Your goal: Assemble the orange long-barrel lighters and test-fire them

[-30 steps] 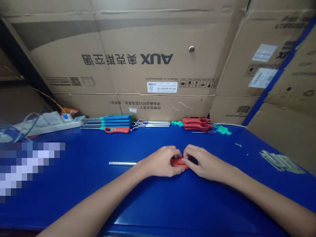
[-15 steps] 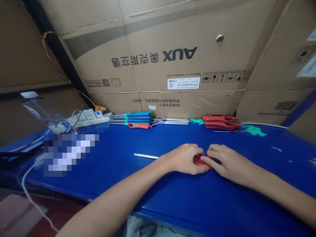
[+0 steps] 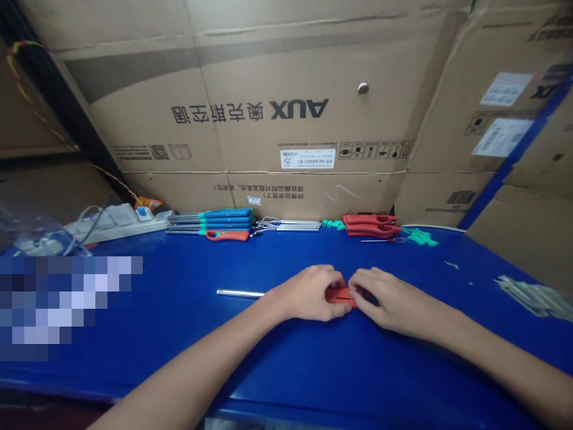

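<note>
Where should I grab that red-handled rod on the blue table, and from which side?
Grip the red handle, coming from above. It lies flat on the blue table and is the thick part; the left hand and right hand pinch it there. The silver rod sticking out leftward is thin.

Large cardboard box (image 3: 268,77): "AUX" and "奥克斯空调" printed upside down. White label (image 3: 308,158): print too small to read.

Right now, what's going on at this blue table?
A person's left hand and right hand both grip a small orange handle lying on the blue table. A thin metal rod sticks out past the left hand. At the back, against a cardboard box, lie blue-handled tools and red handles.
</note>
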A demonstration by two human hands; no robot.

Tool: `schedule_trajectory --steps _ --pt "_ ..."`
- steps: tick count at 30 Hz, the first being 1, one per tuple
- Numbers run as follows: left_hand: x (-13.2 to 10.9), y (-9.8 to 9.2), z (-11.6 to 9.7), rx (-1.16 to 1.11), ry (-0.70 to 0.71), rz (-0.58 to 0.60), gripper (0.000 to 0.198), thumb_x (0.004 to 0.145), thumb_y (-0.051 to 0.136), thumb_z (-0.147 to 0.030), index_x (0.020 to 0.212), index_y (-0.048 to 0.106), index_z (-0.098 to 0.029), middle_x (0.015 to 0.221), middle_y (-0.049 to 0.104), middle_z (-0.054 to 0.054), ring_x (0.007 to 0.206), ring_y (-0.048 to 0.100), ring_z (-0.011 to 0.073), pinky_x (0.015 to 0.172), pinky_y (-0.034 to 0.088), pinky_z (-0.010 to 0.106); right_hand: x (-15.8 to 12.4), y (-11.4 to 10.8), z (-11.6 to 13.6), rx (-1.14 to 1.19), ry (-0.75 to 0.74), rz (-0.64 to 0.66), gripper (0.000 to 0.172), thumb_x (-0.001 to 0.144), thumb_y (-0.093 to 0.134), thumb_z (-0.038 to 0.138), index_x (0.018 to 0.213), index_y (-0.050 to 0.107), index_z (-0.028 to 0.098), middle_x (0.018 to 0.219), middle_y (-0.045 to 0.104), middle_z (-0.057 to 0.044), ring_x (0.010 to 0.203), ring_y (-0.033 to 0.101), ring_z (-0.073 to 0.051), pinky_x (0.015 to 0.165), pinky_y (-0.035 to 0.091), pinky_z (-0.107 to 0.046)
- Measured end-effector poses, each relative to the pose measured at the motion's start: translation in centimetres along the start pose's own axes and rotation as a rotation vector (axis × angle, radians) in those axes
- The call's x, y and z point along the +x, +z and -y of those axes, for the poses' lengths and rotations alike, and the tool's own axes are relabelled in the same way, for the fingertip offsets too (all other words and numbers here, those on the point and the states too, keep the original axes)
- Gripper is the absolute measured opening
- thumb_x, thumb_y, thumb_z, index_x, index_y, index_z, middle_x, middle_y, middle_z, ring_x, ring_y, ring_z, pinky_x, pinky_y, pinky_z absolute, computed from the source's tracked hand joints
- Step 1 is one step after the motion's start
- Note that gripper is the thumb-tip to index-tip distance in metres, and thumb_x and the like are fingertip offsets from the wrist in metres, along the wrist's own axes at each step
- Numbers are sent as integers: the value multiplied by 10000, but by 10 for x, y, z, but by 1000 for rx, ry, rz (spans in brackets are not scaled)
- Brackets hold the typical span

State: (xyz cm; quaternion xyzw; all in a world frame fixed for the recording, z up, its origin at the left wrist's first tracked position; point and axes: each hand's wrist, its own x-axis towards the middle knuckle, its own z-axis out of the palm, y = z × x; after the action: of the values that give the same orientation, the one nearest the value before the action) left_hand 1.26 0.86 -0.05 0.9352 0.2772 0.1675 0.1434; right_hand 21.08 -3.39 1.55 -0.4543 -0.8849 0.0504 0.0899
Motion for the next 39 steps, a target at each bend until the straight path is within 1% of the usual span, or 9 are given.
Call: schedule_trajectory --steps 3,8,11,16,20,22,25,29,39 --pt "0 -1 -3 -4 0 2 257 812 638 -415 788 594 -164 806 582 27 723 559 162 639 404 261 -2 1 6 -163 -7 -8 221 962 398 149 821 567 164 815 631 -60 747 595 -208 788 423 -367" --pt "0 -3 -7 -9 -3 17 239 829 640 -390 801 614 -154 812 575 27 717 558 153 639 412 256 -1 5 10 -228 50 8 177 936 441 117 814 565 151 793 629 -86 750 615 -235 725 407 -342" --pt "1 -3 -8 -5 1 28 238 848 619 -386 829 627 -149 832 577 33 737 567 156 658 427 257 1 6 9 -202 72 9 181 929 455 135 779 552 162 753 628 -84 703 604 -223 670 379 -319" --pt "1 -4 -9 14 5 38 238 850 607 -383 873 644 -149 850 588 39 771 579 171 689 437 268 1 0 1 -97 73 -4 228 952 426 213 738 502 192 720 617 -24 660 571 -158 603 359 -263" --pt "1 -6 -11 35 7 47 253 845 608 -386 936 648 -152 862 597 38 784 580 176 702 440 273 -2 -10 -4 114 35 8 117 874 488 174 760 489 199 748 596 7 654 517 -125 598 356 -237" --pt "2 -6 -11 43 8 51 247 842 607 -379 923 646 -149 856 595 39 782 575 176 702 439 273 -3 -12 -5 160 28 15 100 846 489 145 761 487 199 748 588 9 668 506 -127 612 352 -241" --pt "2 -5 -11 47 8 50 239 840 600 -374 895 641 -145 848 590 39 776 569 176 696 438 273 -2 -11 -4 187 45 42 112 850 469 149 750 474 199 738 580 10 671 500 -130 611 343 -246" --pt "1 -3 -10 47 14 40 237 844 591 -363 908 642 -141 867 597 46 793 577 178 711 447 272 -1 -9 -2 202 109 73 98 841 477 163 750 480 200 728 574 7 667 503 -131 609 352 -238" --pt "1 -3 -11 77 26 46 231 856 569 -350 927 643 -144 875 588 53 795 574 183 723 453 280 3 -6 0 144 170 87 84 843 482 200 760 484 193 751 612 -41 674 547 -162 602 343 -251"
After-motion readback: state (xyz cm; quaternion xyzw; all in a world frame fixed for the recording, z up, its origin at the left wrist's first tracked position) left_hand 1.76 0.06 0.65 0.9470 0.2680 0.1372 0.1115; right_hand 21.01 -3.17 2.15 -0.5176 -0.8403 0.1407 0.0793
